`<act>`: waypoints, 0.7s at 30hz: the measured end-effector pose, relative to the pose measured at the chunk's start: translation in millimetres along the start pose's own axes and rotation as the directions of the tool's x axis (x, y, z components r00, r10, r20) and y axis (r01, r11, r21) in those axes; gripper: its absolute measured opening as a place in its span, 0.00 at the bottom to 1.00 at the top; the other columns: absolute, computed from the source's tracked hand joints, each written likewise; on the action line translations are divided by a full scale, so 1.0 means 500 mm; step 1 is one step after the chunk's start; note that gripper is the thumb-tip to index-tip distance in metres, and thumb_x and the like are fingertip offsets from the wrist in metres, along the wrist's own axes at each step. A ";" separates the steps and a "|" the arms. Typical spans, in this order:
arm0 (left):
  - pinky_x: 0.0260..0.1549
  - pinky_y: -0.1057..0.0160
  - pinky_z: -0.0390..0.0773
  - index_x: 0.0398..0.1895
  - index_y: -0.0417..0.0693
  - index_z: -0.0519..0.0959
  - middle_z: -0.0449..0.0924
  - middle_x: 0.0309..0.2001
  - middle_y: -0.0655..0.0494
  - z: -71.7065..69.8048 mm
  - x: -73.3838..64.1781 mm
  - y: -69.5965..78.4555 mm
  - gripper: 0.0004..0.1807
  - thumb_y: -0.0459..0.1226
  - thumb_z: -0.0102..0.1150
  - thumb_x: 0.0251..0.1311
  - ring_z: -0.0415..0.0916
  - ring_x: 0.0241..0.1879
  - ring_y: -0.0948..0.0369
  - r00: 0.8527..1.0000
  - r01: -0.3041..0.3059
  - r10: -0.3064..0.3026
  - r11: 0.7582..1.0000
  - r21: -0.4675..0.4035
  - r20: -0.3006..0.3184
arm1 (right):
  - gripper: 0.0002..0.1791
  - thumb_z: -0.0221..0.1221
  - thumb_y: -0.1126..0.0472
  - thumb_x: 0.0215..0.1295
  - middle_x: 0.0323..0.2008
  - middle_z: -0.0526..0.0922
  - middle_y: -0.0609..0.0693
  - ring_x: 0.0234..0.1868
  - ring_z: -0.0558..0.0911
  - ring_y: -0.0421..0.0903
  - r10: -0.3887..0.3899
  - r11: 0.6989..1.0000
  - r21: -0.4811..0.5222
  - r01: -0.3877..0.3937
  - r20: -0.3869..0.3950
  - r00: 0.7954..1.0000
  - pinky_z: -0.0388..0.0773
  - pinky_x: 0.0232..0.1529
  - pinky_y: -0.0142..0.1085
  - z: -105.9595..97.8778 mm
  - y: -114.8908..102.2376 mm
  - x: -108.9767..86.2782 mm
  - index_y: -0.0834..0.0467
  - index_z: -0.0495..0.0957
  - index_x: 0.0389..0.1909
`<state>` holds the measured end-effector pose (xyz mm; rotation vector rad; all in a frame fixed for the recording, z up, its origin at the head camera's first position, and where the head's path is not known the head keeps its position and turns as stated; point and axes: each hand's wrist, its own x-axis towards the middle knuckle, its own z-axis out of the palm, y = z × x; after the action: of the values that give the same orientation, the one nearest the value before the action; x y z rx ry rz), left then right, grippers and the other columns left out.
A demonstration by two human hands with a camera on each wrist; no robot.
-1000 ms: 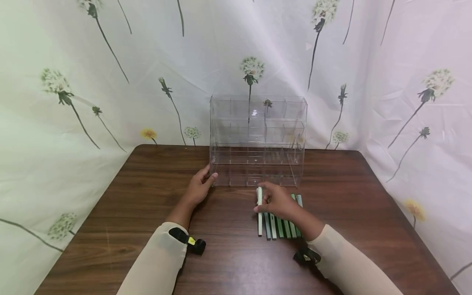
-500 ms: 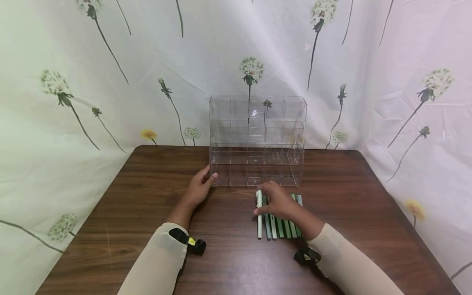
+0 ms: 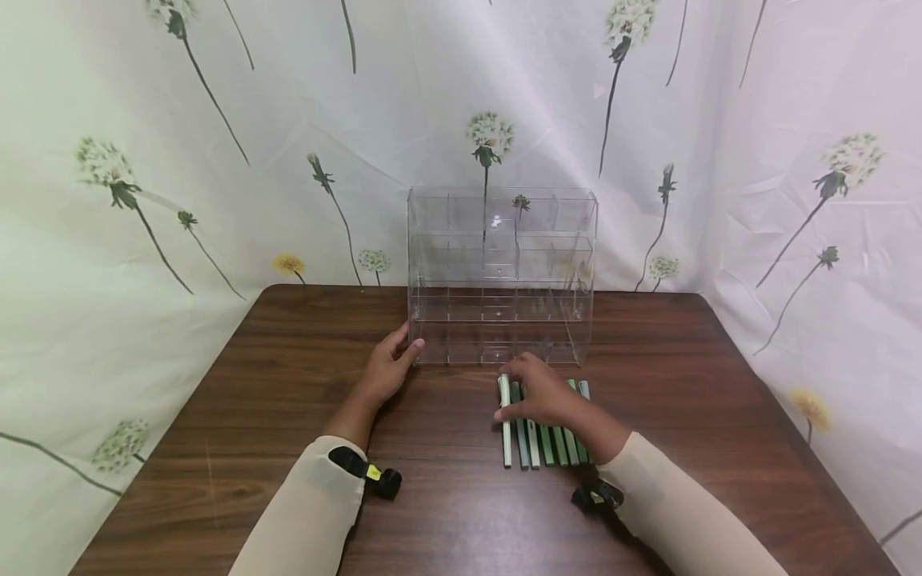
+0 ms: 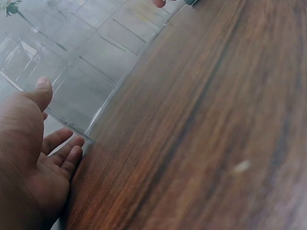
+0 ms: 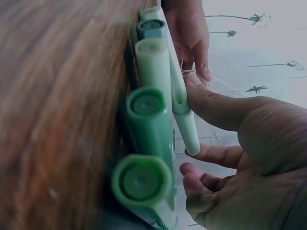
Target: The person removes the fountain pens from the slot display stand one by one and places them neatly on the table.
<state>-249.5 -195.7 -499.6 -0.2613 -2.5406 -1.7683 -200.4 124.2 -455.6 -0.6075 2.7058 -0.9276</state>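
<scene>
My left hand (image 3: 389,368) rests at the lower left corner of a clear acrylic organizer (image 3: 464,344). In the left wrist view its fingers (image 4: 57,148) lie relaxed along the organizer's side edge, and the thumb sticks up in front. My right hand (image 3: 543,392) pinches a pale green pen (image 3: 507,432) by its clip end, between thumb and index finger. This pen lies at the left end of a row of several green and grey-blue pens (image 3: 551,448), partly covered by the right hand. In the right wrist view the held pen (image 5: 188,132) tilts across the others.
The tiered organizer stands upright near the back edge of the brown wooden table (image 3: 274,416). Behind it hangs a white curtain (image 3: 302,112) with dandelion prints, which also runs along both sides.
The right hand has drawn the pale green pen slightly toward the front of the table, so that its lower end lines up with the row. The left hand has stayed put.
</scene>
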 end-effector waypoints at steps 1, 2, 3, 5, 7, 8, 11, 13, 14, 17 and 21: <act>0.76 0.39 0.71 0.89 0.49 0.58 0.67 0.81 0.34 0.000 0.000 0.001 0.37 0.46 0.56 0.84 0.71 0.77 0.39 1.000 0.000 0.000 1.000 -0.001 -0.001 | 0.43 0.82 0.49 0.60 0.62 0.77 0.58 0.63 0.80 0.56 0.001 1.000 -0.004 -0.001 0.004 1.000 0.82 0.58 0.56 -0.001 -0.001 0.000 0.59 0.77 0.73; 0.76 0.39 0.72 0.89 0.48 0.58 0.68 0.80 0.34 0.000 0.001 0.002 0.37 0.46 0.57 0.84 0.71 0.77 0.39 1.000 0.001 -0.001 1.000 -0.002 -0.003 | 0.43 0.82 0.49 0.60 0.62 0.77 0.58 0.62 0.79 0.56 0.003 1.000 -0.008 -0.003 0.008 1.000 0.82 0.57 0.56 -0.001 -0.002 -0.001 0.59 0.78 0.73; 0.76 0.39 0.72 0.89 0.48 0.58 0.68 0.80 0.34 0.000 0.001 0.002 0.37 0.46 0.56 0.84 0.72 0.77 0.39 1.000 0.000 0.000 1.000 0.002 -0.003 | 0.43 0.82 0.49 0.61 0.62 0.76 0.58 0.62 0.78 0.56 0.006 1.000 -0.012 -0.006 0.012 1.000 0.82 0.57 0.57 -0.001 -0.003 -0.001 0.59 0.77 0.73; 0.76 0.39 0.71 0.89 0.47 0.58 0.68 0.80 0.34 0.000 0.001 0.003 0.37 0.46 0.57 0.84 0.71 0.77 0.39 1.000 0.006 -0.006 1.000 0.002 -0.004 | 0.42 0.81 0.49 0.61 0.63 0.76 0.59 0.63 0.77 0.57 0.008 1.000 -0.018 -0.008 0.019 1.000 0.81 0.57 0.57 -0.002 -0.005 -0.002 0.59 0.77 0.73; 0.76 0.39 0.71 0.89 0.48 0.57 0.67 0.80 0.34 0.000 0.001 0.003 0.37 0.46 0.56 0.84 0.71 0.77 0.39 1.000 0.012 -0.012 1.000 0.003 -0.002 | 0.42 0.81 0.48 0.62 0.63 0.75 0.60 0.65 0.75 0.59 0.010 1.000 -0.026 -0.009 0.026 1.000 0.80 0.59 0.59 -0.003 -0.006 -0.002 0.59 0.77 0.74; 0.77 0.39 0.71 0.89 0.48 0.57 0.67 0.81 0.34 0.000 0.000 0.003 0.37 0.46 0.56 0.85 0.71 0.77 0.39 1.000 0.014 -0.014 1.000 0.006 0.000 | 0.42 0.80 0.48 0.63 0.64 0.75 0.60 0.66 0.74 0.59 0.012 1.000 -0.028 -0.011 0.030 0.999 0.79 0.60 0.60 -0.003 -0.006 -0.002 0.59 0.77 0.74; 0.77 0.40 0.71 0.89 0.49 0.56 0.66 0.81 0.35 0.000 -0.001 0.002 0.37 0.46 0.56 0.85 0.70 0.78 0.39 1.000 0.019 -0.019 1.000 0.009 0.007 | 0.42 0.80 0.48 0.63 0.64 0.75 0.60 0.69 0.71 0.61 0.010 0.999 -0.032 -0.008 0.039 0.999 0.78 0.62 0.61 -0.003 -0.006 -0.001 0.59 0.77 0.74; 0.78 0.40 0.70 0.89 0.49 0.56 0.65 0.82 0.35 -0.001 -0.001 0.002 0.37 0.46 0.55 0.85 0.69 0.79 0.39 1.000 0.019 -0.019 1.000 0.009 0.008 | 0.42 0.80 0.48 0.63 0.64 0.75 0.59 0.69 0.71 0.60 0.003 0.999 -0.034 -0.002 0.041 0.999 0.78 0.63 0.61 -0.003 -0.004 0.001 0.59 0.77 0.74; 0.78 0.40 0.70 0.89 0.49 0.56 0.65 0.82 0.35 -0.001 -0.001 0.002 0.37 0.46 0.55 0.85 0.69 0.79 0.40 1.000 0.020 -0.020 1.000 0.010 0.009 | 0.42 0.80 0.48 0.63 0.64 0.75 0.59 0.68 0.72 0.60 0.000 0.999 -0.032 0.001 0.044 0.999 0.78 0.63 0.61 -0.003 -0.003 0.001 0.59 0.77 0.74; 0.78 0.40 0.69 0.89 0.50 0.56 0.65 0.82 0.36 -0.001 -0.002 0.003 0.37 0.46 0.56 0.85 0.68 0.80 0.40 1.000 0.024 -0.024 1.000 0.008 0.009 | 0.42 0.80 0.47 0.63 0.65 0.76 0.59 0.67 0.72 0.59 -0.002 0.999 -0.033 0.004 0.050 0.999 0.78 0.63 0.61 -0.005 -0.002 0.002 0.59 0.77 0.74; 0.78 0.40 0.69 0.89 0.50 0.56 0.66 0.82 0.36 0.000 -0.002 0.005 0.37 0.46 0.56 0.85 0.69 0.79 0.40 1.000 0.027 -0.027 1.000 0.006 0.005 | 0.42 0.80 0.46 0.63 0.67 0.76 0.59 0.69 0.73 0.59 0.013 0.999 -0.046 -0.011 0.058 0.998 0.78 0.63 0.62 -0.007 -0.001 0.001 0.57 0.77 0.74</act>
<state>-248.2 -194.7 -497.4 -0.2333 -2.5644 -1.7708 -201.9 125.2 -452.7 -0.6166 2.6829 -0.8340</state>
